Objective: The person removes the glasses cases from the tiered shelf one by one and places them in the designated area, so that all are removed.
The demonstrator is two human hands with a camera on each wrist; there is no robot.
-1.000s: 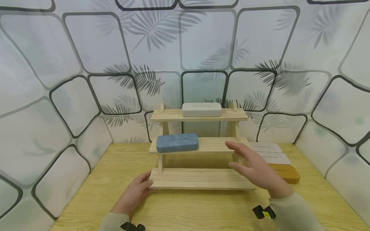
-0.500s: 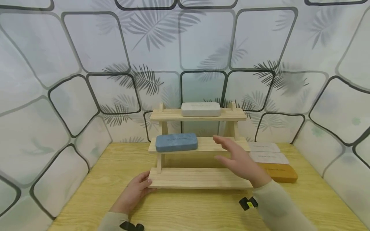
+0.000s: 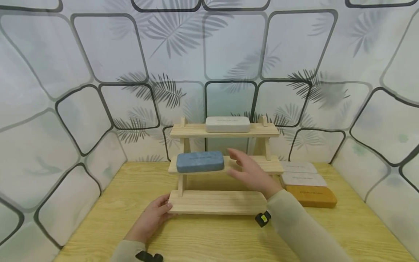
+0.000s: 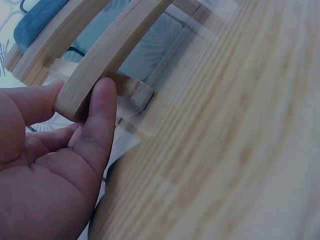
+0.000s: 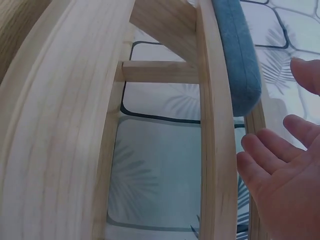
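A three-tier wooden display stand [image 3: 219, 202] stands on the table. My left hand [image 3: 153, 218] pinches the left end of its lowest shelf, thumb on top and fingers beneath; the left wrist view shows the shelf end [image 4: 82, 92] between thumb and finger. On the middle shelf lies a blue glasses case [image 3: 200, 162], toward the left. Just right of that case, my right hand [image 3: 250, 173] hovers over the middle shelf with fingers extended and holding nothing. In the right wrist view the blue case [image 5: 239, 65] lies ahead of the spread fingertips. A white glasses case [image 3: 227, 124] sits mid top shelf.
Right of the stand, an orange case [image 3: 312, 196] and two whitish cases [image 3: 303, 179] lie in a row on the wooden table [image 3: 203, 240]. Patterned curtain [image 3: 235, 47] encloses the back and both sides.
My right hand has moved left along the middle shelf, from its right end to close beside the blue glasses case. The left hand keeps its grip on the lowest shelf.
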